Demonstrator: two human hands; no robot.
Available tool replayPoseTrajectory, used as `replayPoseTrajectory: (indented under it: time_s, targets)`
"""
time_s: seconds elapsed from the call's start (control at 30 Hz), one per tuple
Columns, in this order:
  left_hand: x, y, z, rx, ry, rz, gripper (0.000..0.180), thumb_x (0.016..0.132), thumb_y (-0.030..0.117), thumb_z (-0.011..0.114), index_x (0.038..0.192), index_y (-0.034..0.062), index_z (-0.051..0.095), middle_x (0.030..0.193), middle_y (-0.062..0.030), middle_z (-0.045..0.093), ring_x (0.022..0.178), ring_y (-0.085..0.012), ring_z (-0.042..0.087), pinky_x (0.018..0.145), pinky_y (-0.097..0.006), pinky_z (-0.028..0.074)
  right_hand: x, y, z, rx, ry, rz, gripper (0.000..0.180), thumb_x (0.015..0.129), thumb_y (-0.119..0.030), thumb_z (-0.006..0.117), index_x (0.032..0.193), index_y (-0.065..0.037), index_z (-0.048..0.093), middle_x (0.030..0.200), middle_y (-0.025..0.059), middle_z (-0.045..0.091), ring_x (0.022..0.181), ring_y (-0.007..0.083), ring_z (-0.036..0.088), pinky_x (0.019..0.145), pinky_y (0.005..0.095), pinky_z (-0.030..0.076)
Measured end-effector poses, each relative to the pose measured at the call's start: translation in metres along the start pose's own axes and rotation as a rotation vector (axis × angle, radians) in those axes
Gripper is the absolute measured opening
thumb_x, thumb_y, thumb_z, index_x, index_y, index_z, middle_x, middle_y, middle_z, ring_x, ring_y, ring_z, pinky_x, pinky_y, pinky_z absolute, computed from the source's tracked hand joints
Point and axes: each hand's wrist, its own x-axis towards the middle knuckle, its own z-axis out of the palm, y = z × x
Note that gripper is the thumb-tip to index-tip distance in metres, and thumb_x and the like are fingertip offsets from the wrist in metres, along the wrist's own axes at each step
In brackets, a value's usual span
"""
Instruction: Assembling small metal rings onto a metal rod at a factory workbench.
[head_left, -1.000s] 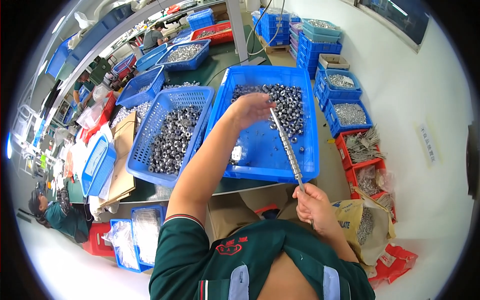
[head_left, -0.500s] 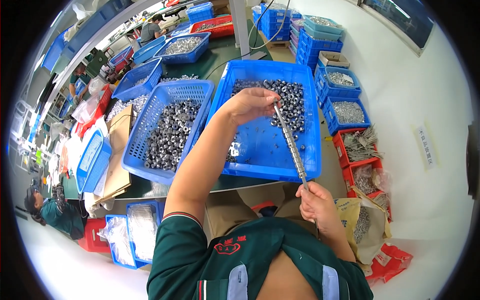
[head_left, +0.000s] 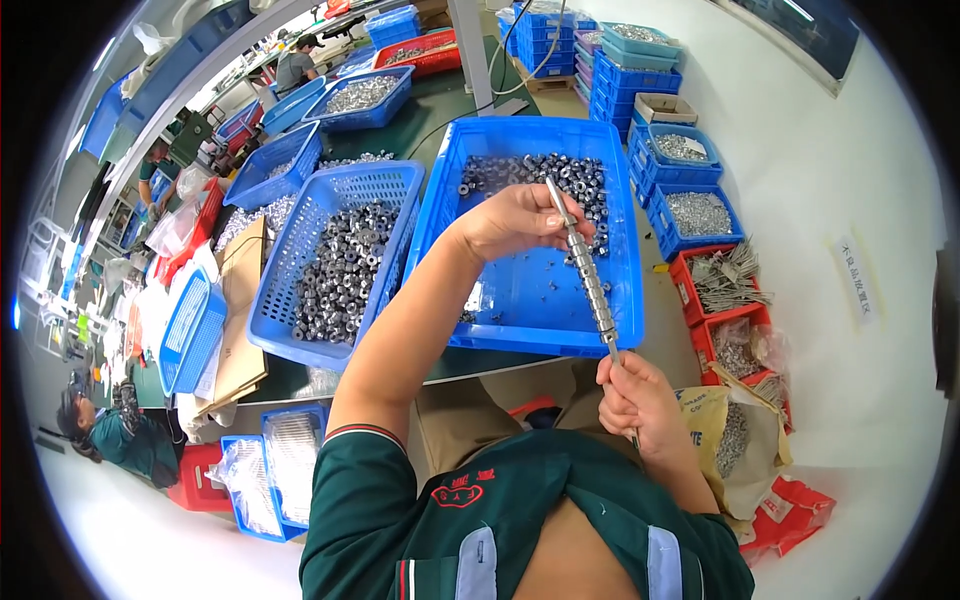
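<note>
A thin metal rod (head_left: pixel 555 196) slants over the near right part of a large blue bin (head_left: pixel 480 333). Several silvery nuts (head_left: pixel 591 283) are threaded along its middle in a row. My left hand (head_left: pixel 520 222) is closed round the rod just below its upper tip, at the top of the nut row; whether a nut sits between the fingers is hidden. Lower down, my right hand (head_left: pixel 642 405) grips the rod's bare lower end, in front of my body. Many loose nuts (head_left: pixel 535 170) lie in the far part of the bin.
Left of the bin stands a perforated blue basket (head_left: pixel 268 320) full of dark nuts. Flattened cardboard (head_left: pixel 240 300) and a smaller blue basket (head_left: pixel 180 345) are farther left. Stacked blue crates (head_left: pixel 690 235) and red bins (head_left: pixel 683 285) line the right wall. Other people work at the far left.
My left hand has moved from the rod's tip a little down along it, so the tip now sticks out above my fingers. My right hand keeps its grip.
</note>
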Motion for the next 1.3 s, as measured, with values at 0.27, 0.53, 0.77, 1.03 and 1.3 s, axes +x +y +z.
replayPoseTrajectory:
  time_s: [0.27,0.53,0.77,1.03,1.3]
  targets:
    - [0.001,0.005,0.008,0.240,0.080,-0.083,0.034,0.088,0.021,0.060,0.116,0.0025,0.056,0.114,-0.0145,0.061,0.096,-0.0211,0.062,0.084,-0.034,0.050,0.002,0.001,-0.007,-0.004,0.028,-0.009,0.018,0.096,-0.021,0.046,0.091,-0.004,0.050,0.051,-0.0048,0.030,0.039,0.0035,0.024,0.037,0.0205,0.020]
    - [0.015,-0.038,-0.044,1.570,0.412,-0.117,0.017,0.078,0.013,0.064,0.094,0.0096,0.069,0.091,-0.0095,0.068,0.083,-0.0257,0.064,0.074,-0.035,0.049,0.000,-0.003,-0.014,-0.048,0.095,-0.077,0.017,0.096,-0.020,0.046,0.091,-0.004,0.050,0.050,-0.0051,0.029,0.038,0.0033,0.024,0.037,0.0205,0.020]
    - [0.019,-0.063,-0.040,1.897,0.356,-0.188,0.022,0.076,0.013,0.062,0.097,0.0138,0.067,0.095,-0.0098,0.060,0.093,-0.0289,0.059,0.077,-0.039,0.048,-0.006,0.000,-0.018,-0.035,0.087,-0.067,0.016,0.096,-0.019,0.047,0.091,-0.004,0.050,0.050,-0.0052,0.030,0.037,0.0034,0.024,0.036,0.0205,0.020]
    - [0.012,-0.047,-0.037,1.854,0.381,-0.370,0.020,0.072,0.014,0.058,0.090,0.0148,0.066,0.095,-0.0107,0.063,0.090,-0.0307,0.061,0.074,-0.041,0.050,-0.007,0.000,-0.019,-0.065,0.084,-0.078,0.015,0.095,-0.019,0.046,0.090,-0.005,0.049,0.050,-0.0055,0.027,0.036,0.0032,0.023,0.035,0.0204,0.020]
    - [0.015,-0.043,-0.040,1.867,0.392,-0.539,0.026,0.068,0.018,0.072,0.093,0.0127,0.066,0.089,-0.0085,0.066,0.087,-0.0276,0.063,0.073,-0.038,0.049,-0.004,-0.001,-0.018,-0.046,0.077,-0.071,0.015,0.095,-0.017,0.047,0.090,-0.003,0.049,0.050,-0.0048,0.032,0.037,0.0034,0.026,0.035,0.0200,0.022]
